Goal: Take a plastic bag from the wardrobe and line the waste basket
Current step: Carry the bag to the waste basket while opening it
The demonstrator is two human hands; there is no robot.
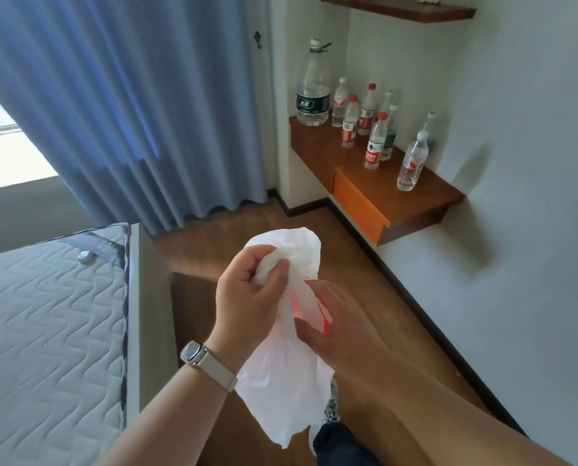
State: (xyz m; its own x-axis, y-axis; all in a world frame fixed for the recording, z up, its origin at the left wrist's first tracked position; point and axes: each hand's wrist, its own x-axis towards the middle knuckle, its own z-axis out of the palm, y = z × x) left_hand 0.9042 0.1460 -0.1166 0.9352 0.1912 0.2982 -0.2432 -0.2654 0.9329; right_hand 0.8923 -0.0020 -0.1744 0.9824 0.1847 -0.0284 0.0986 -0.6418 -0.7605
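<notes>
Two hands work the white plastic bag in mid-air above the wooden floor, just off the corner of the mattress. Left hand, watch on its wrist, is clamped on the bunched top of the bag, fingers curled tight into the film; right hand is closed on the bag's middle, where something red-orange shows through or beside the plastic, too unclear to name. The bag hangs limp and crumpled, its mouth not spread. Beyond the mattress, on the wall-mounted wooden shelf, stand clear water bottles, the largest nearly empty. Open floor runs between the mattress edge and that shelf, up to the blue curtain.
</notes>
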